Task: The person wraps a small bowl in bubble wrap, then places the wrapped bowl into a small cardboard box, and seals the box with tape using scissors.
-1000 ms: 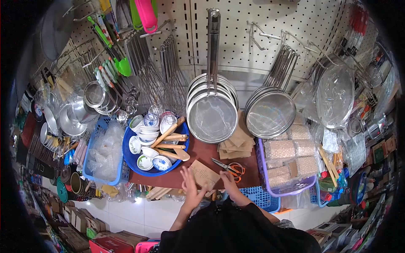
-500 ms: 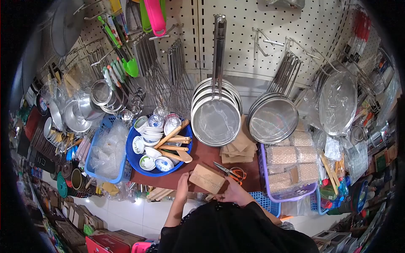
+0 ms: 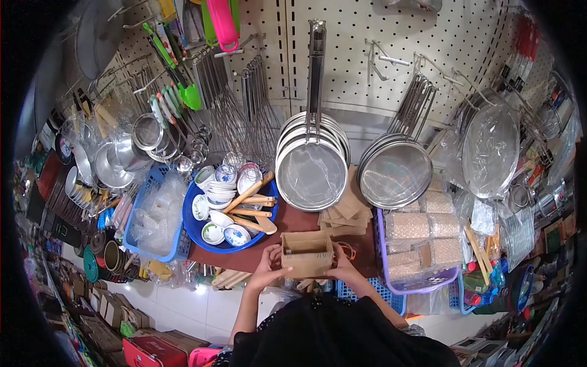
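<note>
Between my two hands stands a small brown cardboard box (image 3: 307, 264), its top unfolded so that I look down into it. My left hand (image 3: 269, 266) grips its left side, the thumb lying across the front. On the right side my right hand (image 3: 342, 266) holds it, fingers partly hidden behind the box. Just beyond the right hand an orange scissors handle (image 3: 349, 249) shows; the blades are covered. A stack of flat brown cardboard pieces (image 3: 345, 221) lies behind the box on the red-brown table (image 3: 293, 221).
Left is a blue basin (image 3: 194, 229) of small bowls and wooden-handled utensils, beside a blue basket (image 3: 129, 235) of plastic bags. On the right sits a purple basket (image 3: 383, 257) of bubble-wrapped packs. Large strainers (image 3: 312, 176) hang on the pegboard behind.
The flat cardboard has become an upright box with its top unfolded. Both hands now hold its sides, and the box covers most of the scissors.
</note>
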Demonstrator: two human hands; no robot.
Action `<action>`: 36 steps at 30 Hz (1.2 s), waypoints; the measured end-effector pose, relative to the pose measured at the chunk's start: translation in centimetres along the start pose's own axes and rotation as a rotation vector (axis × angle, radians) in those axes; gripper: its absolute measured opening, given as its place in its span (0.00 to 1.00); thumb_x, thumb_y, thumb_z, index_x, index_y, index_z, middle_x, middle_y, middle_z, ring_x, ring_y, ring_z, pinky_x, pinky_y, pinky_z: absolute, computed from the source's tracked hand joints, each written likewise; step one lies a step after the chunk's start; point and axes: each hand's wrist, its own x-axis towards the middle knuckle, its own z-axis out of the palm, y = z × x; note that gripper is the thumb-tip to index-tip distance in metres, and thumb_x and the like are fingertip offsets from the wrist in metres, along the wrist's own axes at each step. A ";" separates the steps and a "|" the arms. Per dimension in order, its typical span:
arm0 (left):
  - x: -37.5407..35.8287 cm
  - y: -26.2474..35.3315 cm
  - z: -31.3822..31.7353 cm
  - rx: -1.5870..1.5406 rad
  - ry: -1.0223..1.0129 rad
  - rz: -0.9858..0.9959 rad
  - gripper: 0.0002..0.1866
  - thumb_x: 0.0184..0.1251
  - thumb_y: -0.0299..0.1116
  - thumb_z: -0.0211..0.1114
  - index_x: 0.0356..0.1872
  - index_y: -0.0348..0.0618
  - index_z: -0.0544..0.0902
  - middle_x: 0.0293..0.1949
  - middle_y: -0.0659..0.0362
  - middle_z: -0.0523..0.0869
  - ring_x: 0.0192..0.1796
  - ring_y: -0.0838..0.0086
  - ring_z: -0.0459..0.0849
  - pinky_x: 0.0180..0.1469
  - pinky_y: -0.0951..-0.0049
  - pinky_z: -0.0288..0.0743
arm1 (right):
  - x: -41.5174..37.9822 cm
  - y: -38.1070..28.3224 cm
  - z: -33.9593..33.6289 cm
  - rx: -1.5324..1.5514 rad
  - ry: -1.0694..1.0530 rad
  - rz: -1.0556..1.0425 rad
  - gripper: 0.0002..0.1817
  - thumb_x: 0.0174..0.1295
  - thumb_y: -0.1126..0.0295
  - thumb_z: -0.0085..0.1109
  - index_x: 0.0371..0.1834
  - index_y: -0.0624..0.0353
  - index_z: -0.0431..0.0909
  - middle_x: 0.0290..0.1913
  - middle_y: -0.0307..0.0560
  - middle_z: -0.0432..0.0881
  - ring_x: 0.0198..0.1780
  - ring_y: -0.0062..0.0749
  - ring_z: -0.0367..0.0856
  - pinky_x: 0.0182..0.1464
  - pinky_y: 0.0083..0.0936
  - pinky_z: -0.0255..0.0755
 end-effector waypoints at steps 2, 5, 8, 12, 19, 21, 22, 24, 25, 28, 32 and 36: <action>0.8 -0.9 -1.1 0.154 -0.021 0.057 0.48 0.49 0.28 0.80 0.68 0.39 0.55 0.68 0.48 0.67 0.71 0.65 0.65 0.72 0.63 0.59 | 0.8 1.5 -0.3 -0.076 0.007 -0.068 0.53 0.46 0.85 0.67 0.76 0.54 0.48 0.70 0.49 0.63 0.73 0.38 0.62 0.67 0.31 0.65; 1.3 -1.1 -1.2 0.276 -0.055 0.141 0.48 0.46 0.27 0.79 0.67 0.37 0.57 0.67 0.47 0.67 0.72 0.63 0.65 0.73 0.62 0.57 | 2.0 2.9 -0.2 -0.318 0.037 -0.183 0.51 0.48 0.81 0.70 0.75 0.56 0.49 0.70 0.51 0.63 0.72 0.39 0.63 0.69 0.32 0.63; 2.2 -3.2 -2.3 0.391 -0.051 0.136 0.49 0.46 0.27 0.79 0.68 0.37 0.57 0.67 0.46 0.67 0.72 0.62 0.64 0.74 0.63 0.57 | 3.3 4.8 -0.3 -0.309 0.028 -0.091 0.51 0.48 0.81 0.70 0.75 0.57 0.49 0.69 0.53 0.63 0.72 0.40 0.63 0.71 0.34 0.62; 1.9 -3.2 -2.1 0.529 -0.021 0.161 0.53 0.46 0.27 0.78 0.72 0.36 0.52 0.71 0.44 0.62 0.75 0.58 0.61 0.75 0.62 0.55 | 3.2 3.9 -0.6 -0.358 -0.026 -0.200 0.50 0.50 0.77 0.71 0.75 0.58 0.48 0.69 0.55 0.64 0.73 0.41 0.62 0.71 0.36 0.62; -0.2 2.1 1.0 0.820 0.091 0.242 0.48 0.45 0.31 0.78 0.71 0.51 0.62 0.75 0.40 0.55 0.75 0.48 0.60 0.73 0.58 0.61 | -0.1 -5.1 0.9 -0.854 0.181 -0.554 0.39 0.51 0.68 0.72 0.67 0.55 0.64 0.65 0.52 0.69 0.64 0.52 0.69 0.65 0.40 0.64; -0.6 2.7 1.3 0.826 0.076 0.249 0.46 0.44 0.33 0.78 0.70 0.53 0.66 0.75 0.40 0.55 0.74 0.46 0.61 0.71 0.57 0.63 | -0.4 -6.2 1.7 -0.916 0.156 -0.691 0.30 0.52 0.66 0.70 0.61 0.54 0.73 0.61 0.48 0.72 0.61 0.51 0.69 0.62 0.43 0.65; -0.7 2.9 1.1 0.854 0.058 0.241 0.46 0.43 0.34 0.79 0.69 0.52 0.67 0.75 0.40 0.55 0.74 0.46 0.61 0.71 0.57 0.64 | -0.3 -6.0 2.2 -0.898 0.107 -0.733 0.25 0.54 0.67 0.69 0.56 0.54 0.75 0.59 0.46 0.74 0.59 0.48 0.70 0.59 0.42 0.66; -0.7 3.3 0.7 0.910 0.015 0.232 0.46 0.42 0.35 0.80 0.68 0.50 0.68 0.75 0.41 0.56 0.73 0.46 0.63 0.70 0.56 0.64 | 0.0 -5.7 3.7 -0.863 0.016 -0.818 0.16 0.56 0.68 0.66 0.48 0.53 0.80 0.53 0.40 0.78 0.54 0.43 0.73 0.54 0.38 0.68; -0.7 3.3 0.5 0.888 -0.004 0.207 0.47 0.42 0.35 0.80 0.68 0.49 0.67 0.74 0.41 0.58 0.73 0.47 0.63 0.70 0.57 0.64 | 0.2 -6.0 4.7 -0.849 0.037 -0.877 0.11 0.57 0.67 0.65 0.43 0.54 0.83 0.46 0.38 0.79 0.50 0.38 0.75 0.51 0.35 0.69; -0.5 2.9 -0.2 0.782 -0.063 0.167 0.48 0.43 0.36 0.79 0.69 0.45 0.65 0.72 0.43 0.63 0.73 0.51 0.65 0.71 0.59 0.63 | 0.8 -4.2 6.2 -0.865 -0.023 -0.828 0.12 0.53 0.68 0.69 0.41 0.52 0.84 0.44 0.39 0.79 0.47 0.39 0.77 0.48 0.34 0.72; -0.6 2.5 -0.8 0.606 -0.116 0.163 0.46 0.47 0.33 0.76 0.70 0.42 0.63 0.69 0.47 0.67 0.72 0.60 0.65 0.71 0.63 0.61 | 1.2 -1.8 7.7 -0.873 0.060 -0.773 0.10 0.53 0.66 0.68 0.40 0.50 0.84 0.39 0.38 0.78 0.44 0.37 0.77 0.45 0.33 0.72; -0.5 1.5 -1.3 0.435 -0.083 0.094 0.37 0.53 0.31 0.68 0.67 0.39 0.65 0.68 0.45 0.68 0.71 0.57 0.67 0.71 0.64 0.61 | 1.4 -1.4 7.7 -0.988 0.033 -0.800 0.07 0.55 0.66 0.63 0.37 0.52 0.83 0.37 0.36 0.75 0.45 0.34 0.75 0.44 0.32 0.69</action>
